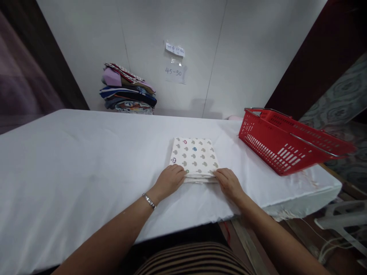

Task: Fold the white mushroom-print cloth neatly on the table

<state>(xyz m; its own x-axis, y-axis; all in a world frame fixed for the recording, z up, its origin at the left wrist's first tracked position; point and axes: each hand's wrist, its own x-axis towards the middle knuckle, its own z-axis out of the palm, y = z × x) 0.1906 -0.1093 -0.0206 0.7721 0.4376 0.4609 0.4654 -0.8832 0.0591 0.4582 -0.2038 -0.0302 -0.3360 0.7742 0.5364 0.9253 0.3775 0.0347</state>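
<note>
A folded white cloth [195,154] with a print of small mushrooms lies flat on the white-covered table [109,152]. Most of the mushrooms are greyish, a few red, blue or dark. My left hand [171,179] grips its near left corner, with the fingers bent over the edge. At the near right corner, my right hand [228,183] pinches the cloth in the same way. Several layers show along the near edge between the hands. My thumbs are partly hidden beside the cloth.
A red plastic basket [275,145] with metal handles stands at the table's right end. Against the wall at the back left is a stack of folded fabrics [129,91]. Paper labels [174,72] hang on the wall. A white stool [344,219] stands at the lower right.
</note>
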